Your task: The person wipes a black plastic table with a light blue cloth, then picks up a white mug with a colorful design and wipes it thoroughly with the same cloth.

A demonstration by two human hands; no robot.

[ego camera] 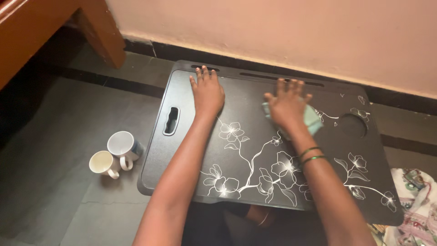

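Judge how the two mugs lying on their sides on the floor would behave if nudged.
The two mugs lie on their sides, so they would probably roll, though their handles may stop them. They look ceramic, so likely breakable on the hard floor. They touch, so nudging one probably shifts both.
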